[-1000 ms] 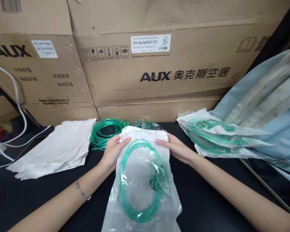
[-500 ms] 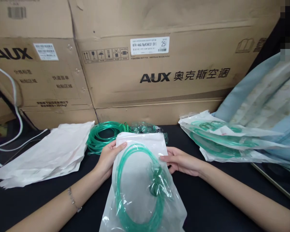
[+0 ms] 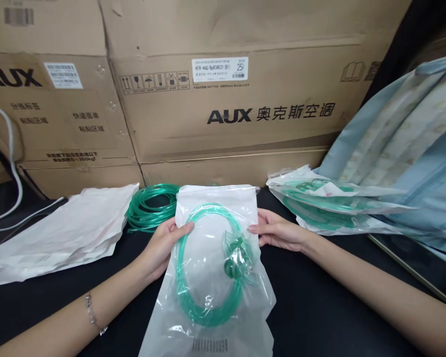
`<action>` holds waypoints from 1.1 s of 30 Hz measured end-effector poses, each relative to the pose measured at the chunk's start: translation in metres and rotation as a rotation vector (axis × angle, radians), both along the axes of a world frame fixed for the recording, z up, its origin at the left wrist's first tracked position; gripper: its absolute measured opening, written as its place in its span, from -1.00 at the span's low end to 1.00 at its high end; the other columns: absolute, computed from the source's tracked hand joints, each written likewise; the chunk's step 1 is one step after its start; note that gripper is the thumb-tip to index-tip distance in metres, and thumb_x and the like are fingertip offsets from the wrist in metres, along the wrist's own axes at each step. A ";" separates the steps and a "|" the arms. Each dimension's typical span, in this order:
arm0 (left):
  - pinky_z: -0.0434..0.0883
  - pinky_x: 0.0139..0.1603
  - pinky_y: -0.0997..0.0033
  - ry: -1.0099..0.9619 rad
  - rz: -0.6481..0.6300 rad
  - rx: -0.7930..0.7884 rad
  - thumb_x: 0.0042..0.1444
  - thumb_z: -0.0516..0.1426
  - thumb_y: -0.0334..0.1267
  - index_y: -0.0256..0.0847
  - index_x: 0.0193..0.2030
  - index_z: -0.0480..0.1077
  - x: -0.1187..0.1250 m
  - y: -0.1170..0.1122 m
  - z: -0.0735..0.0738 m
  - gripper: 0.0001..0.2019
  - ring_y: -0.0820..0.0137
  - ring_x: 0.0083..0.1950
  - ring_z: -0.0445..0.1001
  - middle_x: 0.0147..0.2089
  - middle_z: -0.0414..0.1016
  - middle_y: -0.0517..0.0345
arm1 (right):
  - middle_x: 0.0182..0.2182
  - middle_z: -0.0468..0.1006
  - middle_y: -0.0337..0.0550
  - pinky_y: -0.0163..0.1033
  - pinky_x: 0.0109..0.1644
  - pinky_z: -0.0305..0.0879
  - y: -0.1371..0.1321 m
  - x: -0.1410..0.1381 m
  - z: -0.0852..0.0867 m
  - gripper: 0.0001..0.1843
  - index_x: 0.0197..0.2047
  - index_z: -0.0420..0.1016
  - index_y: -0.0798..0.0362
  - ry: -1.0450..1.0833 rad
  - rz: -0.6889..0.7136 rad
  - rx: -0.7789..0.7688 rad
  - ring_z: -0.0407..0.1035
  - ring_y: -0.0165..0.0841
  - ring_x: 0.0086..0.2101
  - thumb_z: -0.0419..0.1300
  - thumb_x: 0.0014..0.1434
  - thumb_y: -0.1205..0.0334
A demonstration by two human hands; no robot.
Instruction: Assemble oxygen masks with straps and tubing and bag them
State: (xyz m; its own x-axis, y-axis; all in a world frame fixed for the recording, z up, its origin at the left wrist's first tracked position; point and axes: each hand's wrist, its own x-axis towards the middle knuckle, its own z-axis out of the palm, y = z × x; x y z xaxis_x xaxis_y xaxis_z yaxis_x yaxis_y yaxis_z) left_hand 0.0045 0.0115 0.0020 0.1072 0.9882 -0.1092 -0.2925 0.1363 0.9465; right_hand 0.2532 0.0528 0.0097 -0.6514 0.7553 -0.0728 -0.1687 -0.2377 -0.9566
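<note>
Between my two hands is a clear-fronted, white-backed plastic bag (image 3: pixel 204 250), its far edge raised off the dark table. Inside it lies a coil of green tubing (image 3: pixel 186 292), with a bunched green clear plastic part (image 3: pixel 236 258) at the coil's right side. My left hand (image 3: pixel 167 243) pinches the bag's left edge, thumb on the front and fingers behind. On the opposite edge, my right hand (image 3: pixel 277 230) grips the bag the same way. Fingertips behind the bag are hidden.
A stack of flat white bags (image 3: pixel 67 225) lies at left. Loose coiled green tubing (image 3: pixel 152 206) sits behind my left hand. Several filled bags (image 3: pixel 330 198) are piled at right, beside a light blue backpack (image 3: pixel 405 148). Large cardboard boxes (image 3: pixel 223 29) stand at the back.
The bag has been lifted and tilted up a little in both hands, so more of its lower part shows. It now covers the small parts behind it. The view has shifted slightly right.
</note>
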 end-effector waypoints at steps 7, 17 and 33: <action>0.43 -0.39 0.46 -0.013 0.121 0.062 -0.16 0.29 -0.26 -0.30 -0.26 0.41 -0.001 0.000 0.002 -0.71 0.39 -0.45 0.51 -0.36 0.56 0.09 | -0.43 0.49 -0.24 -0.46 -0.49 0.43 -0.017 -0.013 0.006 -0.63 -0.14 0.33 0.14 -0.123 0.054 -0.007 0.44 -0.49 -0.46 0.29 -0.04 0.31; 0.42 -0.40 0.47 -0.011 0.117 0.079 -0.17 0.29 -0.24 -0.31 -0.26 0.42 -0.002 0.002 0.001 -0.69 0.40 -0.45 0.50 -0.36 0.56 0.07 | -0.31 0.53 -0.16 -0.47 -0.45 0.42 -0.010 -0.010 -0.003 -0.57 -0.08 0.34 0.13 -0.120 0.028 -0.029 0.47 -0.48 -0.41 0.30 -0.05 0.30; 0.42 -0.34 0.44 0.050 -0.072 0.259 0.04 0.14 -0.19 -0.27 -0.09 0.41 0.002 -0.005 0.004 -0.70 0.25 -0.07 0.39 0.01 0.42 -0.10 | -0.11 0.49 0.17 -0.29 -0.36 0.37 -0.019 0.051 0.106 -0.49 0.15 0.22 0.16 -0.551 -0.816 0.382 0.47 -0.39 -0.43 0.13 0.14 0.22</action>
State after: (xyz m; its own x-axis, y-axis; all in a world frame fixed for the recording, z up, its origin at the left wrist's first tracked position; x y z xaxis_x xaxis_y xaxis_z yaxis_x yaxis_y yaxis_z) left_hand 0.0064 0.0064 0.0065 0.1789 0.9740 0.1389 -0.2424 -0.0932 0.9657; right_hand 0.3044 0.0336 0.1161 0.1146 0.9847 0.1313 0.3388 0.0855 -0.9369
